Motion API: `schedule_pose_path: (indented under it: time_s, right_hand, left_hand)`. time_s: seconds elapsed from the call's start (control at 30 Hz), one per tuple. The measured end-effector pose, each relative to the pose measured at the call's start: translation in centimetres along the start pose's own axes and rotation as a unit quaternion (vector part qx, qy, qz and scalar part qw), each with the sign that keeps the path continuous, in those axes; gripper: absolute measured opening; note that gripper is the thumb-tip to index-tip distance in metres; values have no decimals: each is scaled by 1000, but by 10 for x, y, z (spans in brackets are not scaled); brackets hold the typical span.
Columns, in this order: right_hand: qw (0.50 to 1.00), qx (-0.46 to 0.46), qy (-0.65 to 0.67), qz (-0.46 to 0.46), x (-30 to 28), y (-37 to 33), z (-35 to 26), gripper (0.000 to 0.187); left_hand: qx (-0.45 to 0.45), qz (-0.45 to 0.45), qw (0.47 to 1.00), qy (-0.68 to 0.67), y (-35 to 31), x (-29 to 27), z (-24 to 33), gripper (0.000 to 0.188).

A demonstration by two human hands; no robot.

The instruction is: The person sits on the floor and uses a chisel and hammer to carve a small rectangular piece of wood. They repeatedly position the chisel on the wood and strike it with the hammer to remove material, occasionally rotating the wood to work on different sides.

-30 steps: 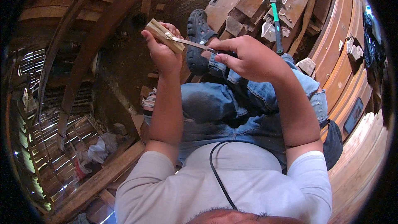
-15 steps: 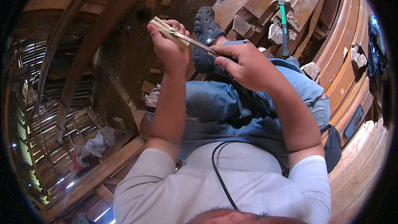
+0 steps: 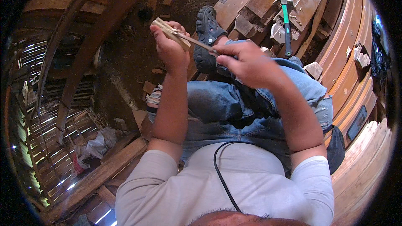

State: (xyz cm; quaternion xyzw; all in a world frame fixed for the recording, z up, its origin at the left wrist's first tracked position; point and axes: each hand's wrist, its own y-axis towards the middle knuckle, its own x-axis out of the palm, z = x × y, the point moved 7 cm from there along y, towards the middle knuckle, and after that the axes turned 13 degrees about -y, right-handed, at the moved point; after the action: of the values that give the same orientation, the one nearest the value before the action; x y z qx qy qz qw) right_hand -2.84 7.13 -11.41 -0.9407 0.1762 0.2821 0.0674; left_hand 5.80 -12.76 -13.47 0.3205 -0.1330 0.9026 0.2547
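Note:
Held out in front of me at upper left is a short pale block of wood (image 3: 182,42), with my left hand (image 3: 171,50) closed around it. The wood has a split or notched upper face. My right hand (image 3: 251,65), slightly blurred, is closed on the grip end of a knife (image 3: 200,43) with a long narrow blade. The blade slants up and left from my fingers, and its tip end rests against the wood beside my left fingers. The knife's handle is mostly hidden in my right hand.
A green-and-black hammer (image 3: 287,27) lies on stacked brown boards (image 3: 310,4) to the right. A phone (image 3: 357,122) rests on boards at far right. My dark clog (image 3: 208,27) is just beyond the knife. A white plastic bag (image 3: 100,143) sits at lower left near a beam (image 3: 100,175).
My right hand has shifted and turned slightly, and the blade now looks narrower at a changed angle. My left hand and the wood have moved only a little.

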Motion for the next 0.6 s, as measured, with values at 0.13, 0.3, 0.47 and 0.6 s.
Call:
schedule_pose_path:
  time_s: [0.13, 0.3, 0.47, 0.6]
  right_hand:
    - [999, -6, 41, 26, -5, -5, -3, 30]
    - [988, 3, 106, 110, 31, -7, -7, 34]
    - [975, 3, 134, 176, 56, -11, -7, 36]
    - [998, 16, 19, 53, 25, 1, 4, 33]
  left_hand:
    - [-10, -7, 999, -33, -7, 14, -4, 58]
    - [24, 14, 999, -20, 5, -4, -2, 57]
    - [54, -2, 997, 52, 5, 6, 4, 58]
    - [22, 7, 999, 45, 8, -8, -1, 56]
